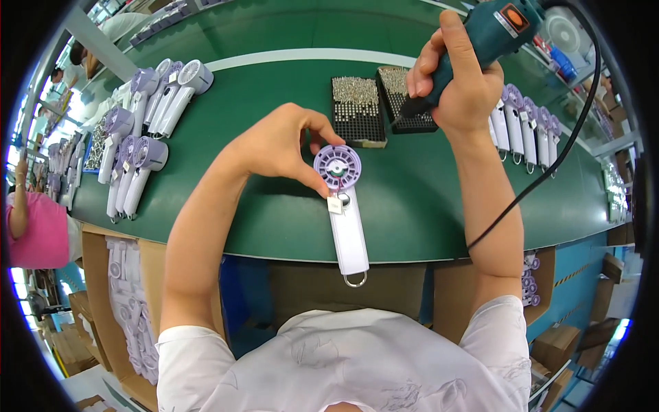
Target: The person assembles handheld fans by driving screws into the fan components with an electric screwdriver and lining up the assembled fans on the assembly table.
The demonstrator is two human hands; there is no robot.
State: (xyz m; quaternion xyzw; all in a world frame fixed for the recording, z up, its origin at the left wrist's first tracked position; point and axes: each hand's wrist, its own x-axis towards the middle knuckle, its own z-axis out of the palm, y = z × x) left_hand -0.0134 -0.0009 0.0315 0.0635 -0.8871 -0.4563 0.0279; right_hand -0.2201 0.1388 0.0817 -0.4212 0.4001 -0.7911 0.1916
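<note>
A handheld fan (351, 237) with a white handle and a round purple head lies on the green table in front of me. Its metal loop reaches past the near edge, and a small white tag hangs by the head. My left hand (285, 145) grips the rim of the purple head between thumb and fingers. Raised at the right, my right hand (461, 75) is wrapped round a dark green electric screwdriver (489, 31) with a black cord. The screwdriver's tip points down over a black screw tray (415, 123). Beside it stands another screw tray (358, 127), partly filled with upright screws.
Several white and purple fans (137, 168) stand in groups at the left, and more fans (525, 130) line the right. The cord hangs past my right forearm. Cardboard boxes of fan parts (127, 302) sit below the table edge. A person in pink (42, 230) is at far left.
</note>
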